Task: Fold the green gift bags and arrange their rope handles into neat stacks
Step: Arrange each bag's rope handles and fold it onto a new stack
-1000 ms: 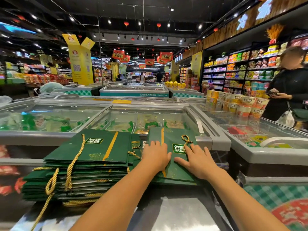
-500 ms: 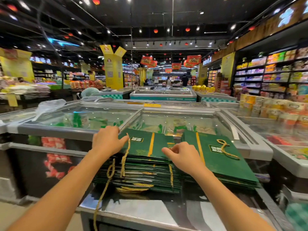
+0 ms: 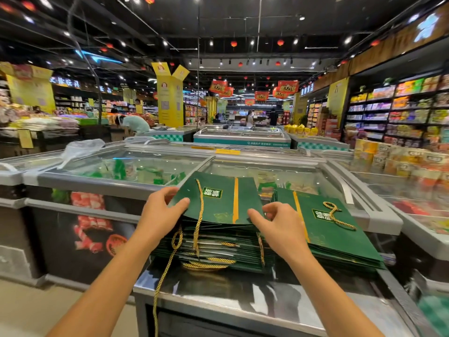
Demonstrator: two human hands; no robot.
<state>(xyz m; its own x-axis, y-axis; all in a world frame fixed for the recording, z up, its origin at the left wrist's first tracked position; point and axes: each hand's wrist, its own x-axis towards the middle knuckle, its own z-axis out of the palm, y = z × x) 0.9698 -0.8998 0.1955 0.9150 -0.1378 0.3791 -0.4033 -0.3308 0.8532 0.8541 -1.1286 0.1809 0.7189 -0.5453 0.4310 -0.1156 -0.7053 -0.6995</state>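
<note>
Here, left hand (image 3: 158, 216) and right hand (image 3: 279, 227) pinch the top bag (image 3: 220, 206).

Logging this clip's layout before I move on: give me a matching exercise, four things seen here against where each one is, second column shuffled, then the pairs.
1 top gift bag
2 rope handle of the right stack
3 long loose rope
4 white plastic bag

A hangs past the metal counter edge
B rests on a chest freezer, far left
C gripped at its near corners by left hand and right hand
D lies looped on its bag

Pairs: 1-C, 2-D, 3-A, 4-B
</note>
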